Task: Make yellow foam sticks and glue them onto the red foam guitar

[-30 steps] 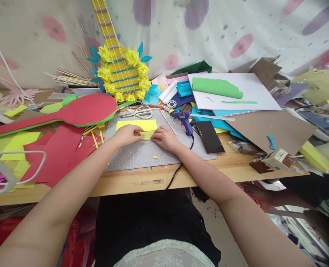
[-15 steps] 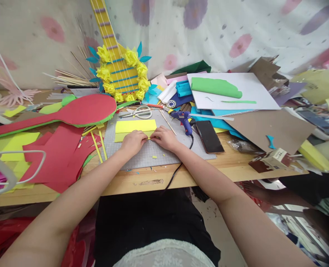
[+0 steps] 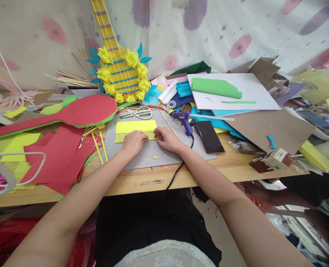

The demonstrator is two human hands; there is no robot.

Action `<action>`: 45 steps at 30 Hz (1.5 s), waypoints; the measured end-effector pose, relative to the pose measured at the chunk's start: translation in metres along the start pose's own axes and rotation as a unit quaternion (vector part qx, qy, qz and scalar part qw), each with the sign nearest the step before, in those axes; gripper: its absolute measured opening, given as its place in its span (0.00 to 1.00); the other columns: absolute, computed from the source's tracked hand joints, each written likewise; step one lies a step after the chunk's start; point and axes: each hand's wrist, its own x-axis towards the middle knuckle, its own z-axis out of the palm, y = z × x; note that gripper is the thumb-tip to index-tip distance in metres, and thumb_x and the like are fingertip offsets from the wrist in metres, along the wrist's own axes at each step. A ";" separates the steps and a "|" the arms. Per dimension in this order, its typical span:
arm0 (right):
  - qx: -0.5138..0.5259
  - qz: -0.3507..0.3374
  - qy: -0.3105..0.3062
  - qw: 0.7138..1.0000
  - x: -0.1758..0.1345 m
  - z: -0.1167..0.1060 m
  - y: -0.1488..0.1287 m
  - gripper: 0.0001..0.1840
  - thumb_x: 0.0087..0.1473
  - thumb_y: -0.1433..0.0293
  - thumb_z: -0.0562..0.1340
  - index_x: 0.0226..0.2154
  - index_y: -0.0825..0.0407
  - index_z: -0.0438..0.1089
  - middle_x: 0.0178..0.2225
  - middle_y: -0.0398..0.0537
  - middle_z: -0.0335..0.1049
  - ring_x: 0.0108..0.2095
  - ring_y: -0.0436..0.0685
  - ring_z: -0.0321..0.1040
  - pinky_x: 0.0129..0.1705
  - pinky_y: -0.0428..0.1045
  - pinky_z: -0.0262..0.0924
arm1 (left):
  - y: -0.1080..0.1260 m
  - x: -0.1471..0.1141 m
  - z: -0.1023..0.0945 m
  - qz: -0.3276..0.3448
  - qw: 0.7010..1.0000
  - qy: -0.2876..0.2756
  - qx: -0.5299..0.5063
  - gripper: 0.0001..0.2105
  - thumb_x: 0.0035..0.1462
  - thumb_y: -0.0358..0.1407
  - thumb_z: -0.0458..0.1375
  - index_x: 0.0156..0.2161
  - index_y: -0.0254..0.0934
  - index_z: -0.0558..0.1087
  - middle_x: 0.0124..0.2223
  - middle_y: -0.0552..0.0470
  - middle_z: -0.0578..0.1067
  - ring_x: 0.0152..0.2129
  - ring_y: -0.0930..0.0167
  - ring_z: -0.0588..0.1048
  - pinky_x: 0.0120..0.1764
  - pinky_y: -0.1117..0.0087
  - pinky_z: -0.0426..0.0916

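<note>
Wooden table (image 3: 125,185), grey cutting mat (image 3: 142,160) on top, and the yellow paper (image 3: 135,127) lying flat-ish on that mat. Left hand (image 3: 134,141) has fingers curled at the paper's near edge, right hand (image 3: 168,139) bent over its right end — can't tell if either's actually pinching. Scissors (image 3: 136,113) just behind, tiny yellow scraps (image 3: 155,157) in front.

I can see 1 left hand (image 3: 135,141) and 1 right hand (image 3: 167,139). On this side I count 1 glue gun (image 3: 185,121), 1 black phone (image 3: 209,136), 1 pair of scissors (image 3: 136,112), 1 gray mat (image 3: 142,158), 1 drink box (image 3: 270,161), 2 skinny yellow strips (image 3: 97,148), and 1 yellow guitar (image 3: 122,76) showing 4 purple bars (image 3: 105,25).
</note>
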 end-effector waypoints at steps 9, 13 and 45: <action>0.016 -0.006 0.011 1.000 -0.004 -0.005 0.001 0.12 0.45 0.76 0.57 0.35 0.51 0.61 0.35 0.45 0.68 0.36 0.52 0.61 0.39 0.48 0.55 | 0.000 -0.003 0.004 0.021 1.000 0.020 -0.006 0.13 0.57 0.32 0.48 0.36 0.40 0.76 0.38 0.49 0.75 0.38 0.66 0.69 0.37 0.66 0.64; 0.011 0.030 0.016 0.999 0.001 0.001 -0.002 0.09 0.46 0.73 0.60 0.33 0.51 0.61 0.32 0.43 0.69 0.33 0.51 0.61 0.37 0.47 0.54 | 0.000 -0.004 0.006 0.018 0.999 0.036 -0.022 0.12 0.57 0.32 0.49 0.36 0.39 0.76 0.37 0.48 0.75 0.37 0.65 0.69 0.37 0.65 0.64; -0.101 0.000 0.018 0.995 0.001 -0.005 -0.002 0.15 0.49 0.78 0.54 0.41 0.51 0.64 0.34 0.48 0.72 0.40 0.57 0.64 0.37 0.49 0.55 | -0.010 -0.019 0.010 0.095 0.991 0.092 -0.006 0.15 0.58 0.36 0.48 0.40 0.37 0.76 0.43 0.43 0.70 0.43 0.63 0.65 0.46 0.60 0.63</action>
